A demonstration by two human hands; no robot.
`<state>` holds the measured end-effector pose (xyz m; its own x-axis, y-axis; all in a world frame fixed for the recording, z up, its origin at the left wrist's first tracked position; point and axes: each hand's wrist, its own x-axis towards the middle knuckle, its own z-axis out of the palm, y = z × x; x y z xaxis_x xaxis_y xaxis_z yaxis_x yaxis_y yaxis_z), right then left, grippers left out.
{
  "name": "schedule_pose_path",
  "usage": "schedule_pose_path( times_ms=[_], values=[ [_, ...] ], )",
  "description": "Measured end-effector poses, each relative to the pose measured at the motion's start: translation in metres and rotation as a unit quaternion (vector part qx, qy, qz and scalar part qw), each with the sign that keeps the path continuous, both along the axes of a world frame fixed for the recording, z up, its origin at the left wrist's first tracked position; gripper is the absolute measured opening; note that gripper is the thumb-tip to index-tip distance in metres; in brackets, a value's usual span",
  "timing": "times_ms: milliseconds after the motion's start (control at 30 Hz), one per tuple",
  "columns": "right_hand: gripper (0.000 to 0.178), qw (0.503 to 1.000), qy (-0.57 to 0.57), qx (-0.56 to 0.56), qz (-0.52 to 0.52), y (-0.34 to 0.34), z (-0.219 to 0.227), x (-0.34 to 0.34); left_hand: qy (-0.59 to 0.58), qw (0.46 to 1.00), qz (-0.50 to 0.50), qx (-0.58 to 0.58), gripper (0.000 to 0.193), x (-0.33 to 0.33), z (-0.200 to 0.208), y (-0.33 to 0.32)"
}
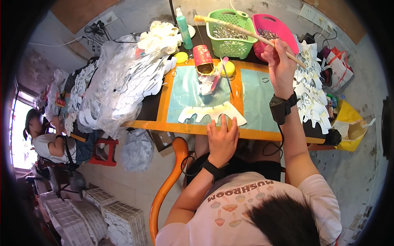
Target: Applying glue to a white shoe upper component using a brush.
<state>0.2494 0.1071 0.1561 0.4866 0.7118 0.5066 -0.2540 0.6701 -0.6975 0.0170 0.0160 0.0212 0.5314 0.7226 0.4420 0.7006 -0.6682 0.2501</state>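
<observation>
A long wooden-handled brush [236, 30] is held in my right hand [280, 67], raised above the table's right side. Its yellowish tip points to the far left, and its handle end sticks out to the right of the fingers. Near the table's front edge lies a white curved piece [211, 112] with scalloped cut-outs, flat on a blue-green sheet [180, 92]. The fingers of my left hand [223, 139] are spread, and their tips rest on the piece's near edge. Beyond it, a red tub [201, 54] with dark contents leans toward me, white paper and a pink-handled tool beside it.
White cut pieces [143, 84] under clear plastic heap up at left; more [310, 94] lie at right. Green [232, 51] and pink [259, 51] baskets hold small metal parts at the back. A teal bottle [184, 33] stands behind. Another person [55, 143] sits far left.
</observation>
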Motion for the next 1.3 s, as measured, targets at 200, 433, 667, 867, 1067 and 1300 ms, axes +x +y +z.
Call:
schedule_pose_path(
  times_ms=[200, 433, 667, 867, 1067, 1300],
  values=[
    [0.018, 0.993, 0.081, 0.008, 0.086, -0.02, -0.021, 0.014, -0.008, 1.0, -0.003, 0.001, 0.042, 0.001, 0.001, 0.001],
    [0.008, 0.98, -0.066, -0.182, 0.056, -0.107, -0.075, 0.037, -0.004, 1.0, 0.0, 0.002, 0.042, 0.002, -0.003, 0.0],
    [0.009, 0.936, -0.212, -0.277, 0.035, -0.132, -0.09, 0.034, 0.007, 1.0, -0.002, -0.002, 0.042, 0.003, -0.002, 0.001],
    [0.009, 0.912, -0.301, -0.279, 0.023, -0.131, -0.083, 0.036, 0.012, 1.0, 0.005, 0.003, 0.041, 0.003, -0.001, 0.0],
    [0.009, 0.905, -0.321, -0.275, 0.037, -0.133, -0.072, 0.032, 0.017, 1.0, 0.002, 0.002, 0.041, 0.003, 0.001, 0.0],
    [0.011, 0.895, -0.344, -0.283, 0.024, -0.135, -0.063, 0.03, 0.015, 1.0, 0.004, 0.005, 0.042, 0.003, 0.001, 0.0]
  ],
)
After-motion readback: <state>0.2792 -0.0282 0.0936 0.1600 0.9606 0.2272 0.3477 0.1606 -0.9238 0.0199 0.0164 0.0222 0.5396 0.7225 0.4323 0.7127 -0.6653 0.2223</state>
